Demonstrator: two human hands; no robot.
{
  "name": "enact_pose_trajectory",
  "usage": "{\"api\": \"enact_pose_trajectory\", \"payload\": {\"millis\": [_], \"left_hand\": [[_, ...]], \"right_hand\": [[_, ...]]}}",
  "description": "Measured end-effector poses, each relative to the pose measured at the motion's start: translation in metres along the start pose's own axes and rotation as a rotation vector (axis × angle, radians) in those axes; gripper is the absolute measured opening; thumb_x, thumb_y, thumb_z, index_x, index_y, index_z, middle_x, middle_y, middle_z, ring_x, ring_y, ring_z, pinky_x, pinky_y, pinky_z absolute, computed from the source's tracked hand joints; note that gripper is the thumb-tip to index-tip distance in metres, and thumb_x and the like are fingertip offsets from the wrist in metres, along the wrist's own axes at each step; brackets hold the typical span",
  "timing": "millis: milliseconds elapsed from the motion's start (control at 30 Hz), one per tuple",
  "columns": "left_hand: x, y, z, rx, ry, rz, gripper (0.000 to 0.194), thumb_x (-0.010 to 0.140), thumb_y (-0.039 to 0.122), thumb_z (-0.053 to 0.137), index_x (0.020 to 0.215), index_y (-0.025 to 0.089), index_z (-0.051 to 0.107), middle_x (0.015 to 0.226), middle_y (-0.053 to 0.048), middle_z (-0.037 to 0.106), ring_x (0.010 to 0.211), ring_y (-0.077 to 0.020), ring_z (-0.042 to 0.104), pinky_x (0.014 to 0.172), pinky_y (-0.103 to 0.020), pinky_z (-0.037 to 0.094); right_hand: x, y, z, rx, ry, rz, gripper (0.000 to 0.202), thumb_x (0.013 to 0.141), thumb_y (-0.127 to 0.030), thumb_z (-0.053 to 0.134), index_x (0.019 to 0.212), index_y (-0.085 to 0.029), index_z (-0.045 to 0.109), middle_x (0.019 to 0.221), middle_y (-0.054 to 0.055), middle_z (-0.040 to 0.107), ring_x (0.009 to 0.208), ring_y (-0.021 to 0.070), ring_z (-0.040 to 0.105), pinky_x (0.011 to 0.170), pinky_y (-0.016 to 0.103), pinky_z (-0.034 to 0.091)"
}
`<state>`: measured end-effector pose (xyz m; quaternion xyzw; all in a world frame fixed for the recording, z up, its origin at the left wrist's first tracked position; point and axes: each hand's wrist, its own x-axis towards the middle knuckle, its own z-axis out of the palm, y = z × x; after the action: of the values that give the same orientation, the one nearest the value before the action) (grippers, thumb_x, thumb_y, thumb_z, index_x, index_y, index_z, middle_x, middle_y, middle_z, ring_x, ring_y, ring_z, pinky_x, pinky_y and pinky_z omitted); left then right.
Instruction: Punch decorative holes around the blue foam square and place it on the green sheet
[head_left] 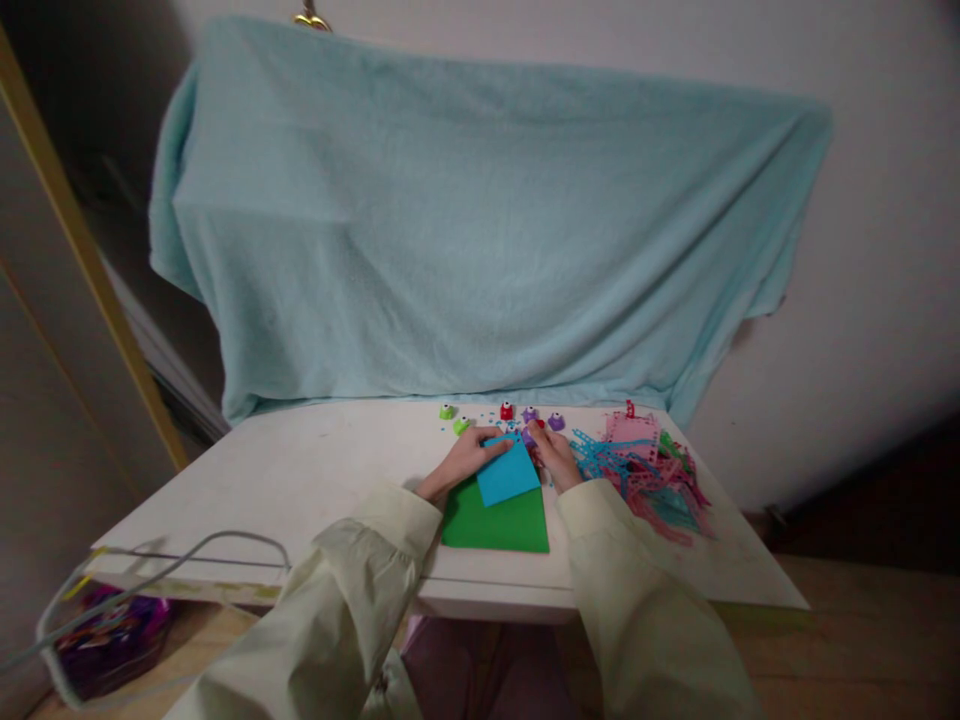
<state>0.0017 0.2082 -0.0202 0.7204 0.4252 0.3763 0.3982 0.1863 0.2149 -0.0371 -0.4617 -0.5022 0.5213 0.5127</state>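
A blue sheet of paper is tilted above a green sheet that lies on the table. My left hand is closed on the blue sheet's upper left edge, thumb on top. My right hand is closed at the sheet's upper right corner around a small purple paper punch, partly hidden by the fingers. Just beyond my hands stand more small eyed punches: light green ones, a red one and purple ones. Tiny blue paper bits lie among them.
On the right of the white table is a pile of punched paper strips, pink, blue and green. A light blue cloth hangs behind the table. A grey metal tube frame rises at the front left, by a purple bag.
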Motion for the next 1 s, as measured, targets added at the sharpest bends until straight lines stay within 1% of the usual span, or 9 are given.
{"api": "enact_pose_trajectory", "payload": {"millis": [167, 267, 400, 533, 633, 733, 867, 1000], "left_hand": [[-0.0004, 0.0009, 0.0004, -0.044, -0.017, -0.006, 0.041, 0.080, 0.053, 0.056, 0.074, 0.013, 0.064, 0.068, 0.000, 0.057, 0.063, -0.0124, 0.049, 0.059, -0.023, 0.037], [0.0009, -0.0010, 0.0009, -0.096, -0.032, -0.034, 0.043, 0.078, 0.055, 0.058, 0.074, 0.013, 0.063, 0.066, 0.001, 0.056, 0.060, -0.0114, 0.047, 0.057, -0.023, 0.036], [0.0037, -0.0054, 0.0015, -0.139, -0.037, -0.053, 0.044, 0.076, 0.057, 0.059, 0.074, 0.013, 0.063, 0.066, 0.001, 0.055, 0.058, -0.0113, 0.046, 0.056, -0.023, 0.035], [0.0044, -0.0072, 0.0016, -0.152, -0.027, -0.044, 0.043, 0.075, 0.056, 0.061, 0.073, 0.013, 0.064, 0.065, 0.001, 0.054, 0.058, -0.0109, 0.045, 0.055, -0.023, 0.035], [0.0040, -0.0070, 0.0018, -0.161, -0.002, -0.054, 0.044, 0.076, 0.057, 0.060, 0.074, 0.013, 0.064, 0.063, 0.002, 0.053, 0.057, -0.0110, 0.045, 0.054, -0.023, 0.034], [0.0040, -0.0071, 0.0020, -0.160, 0.054, -0.053, 0.045, 0.078, 0.058, 0.058, 0.075, 0.014, 0.064, 0.064, 0.002, 0.054, 0.058, -0.0117, 0.045, 0.054, -0.023, 0.034], [0.0043, -0.0066, 0.0008, -0.129, 0.129, 0.032, 0.043, 0.083, 0.055, 0.053, 0.075, 0.014, 0.064, 0.069, 0.000, 0.057, 0.065, -0.0135, 0.049, 0.060, -0.023, 0.037], [0.0029, -0.0039, -0.0011, -0.033, 0.143, 0.088, 0.041, 0.088, 0.051, 0.050, 0.075, 0.015, 0.064, 0.070, 0.000, 0.059, 0.069, -0.0144, 0.051, 0.064, -0.024, 0.039]], "right_hand": [[0.0008, 0.0021, -0.0009, 0.013, -0.007, 0.033, 0.053, 0.067, -0.071, 0.064, 0.057, -0.020, 0.052, 0.046, -0.002, 0.052, 0.039, 0.0104, 0.042, 0.039, 0.025, 0.027], [0.0014, 0.0046, -0.0028, -0.007, -0.003, 0.007, 0.053, 0.068, -0.071, 0.064, 0.057, -0.020, 0.053, 0.049, -0.001, 0.055, 0.042, 0.0116, 0.045, 0.042, 0.025, 0.031], [0.0006, 0.0049, -0.0041, -0.013, -0.027, -0.014, 0.050, 0.071, -0.069, 0.063, 0.063, -0.020, 0.058, 0.055, 0.000, 0.060, 0.047, 0.0139, 0.050, 0.047, 0.026, 0.035], [0.0006, 0.0040, -0.0052, -0.042, -0.045, -0.031, 0.048, 0.072, -0.068, 0.061, 0.069, -0.020, 0.061, 0.058, 0.000, 0.061, 0.052, 0.0152, 0.052, 0.051, 0.027, 0.037], [0.0030, 0.0054, -0.0062, -0.091, -0.066, -0.073, 0.048, 0.073, -0.067, 0.062, 0.073, -0.018, 0.064, 0.063, 0.001, 0.062, 0.057, 0.0156, 0.054, 0.054, 0.027, 0.038], [0.0056, 0.0068, -0.0060, -0.123, -0.093, -0.093, 0.049, 0.072, -0.066, 0.063, 0.073, -0.017, 0.064, 0.064, 0.001, 0.061, 0.057, 0.0148, 0.052, 0.054, 0.026, 0.037], [0.0058, 0.0047, -0.0043, -0.119, -0.099, -0.098, 0.047, 0.071, -0.065, 0.065, 0.074, -0.018, 0.064, 0.064, 0.000, 0.060, 0.057, 0.0143, 0.050, 0.053, 0.026, 0.035], [0.0026, 0.0007, -0.0027, -0.088, -0.127, -0.115, 0.045, 0.071, -0.062, 0.066, 0.074, -0.018, 0.063, 0.066, 0.000, 0.059, 0.059, 0.0140, 0.049, 0.055, 0.026, 0.035]]}}
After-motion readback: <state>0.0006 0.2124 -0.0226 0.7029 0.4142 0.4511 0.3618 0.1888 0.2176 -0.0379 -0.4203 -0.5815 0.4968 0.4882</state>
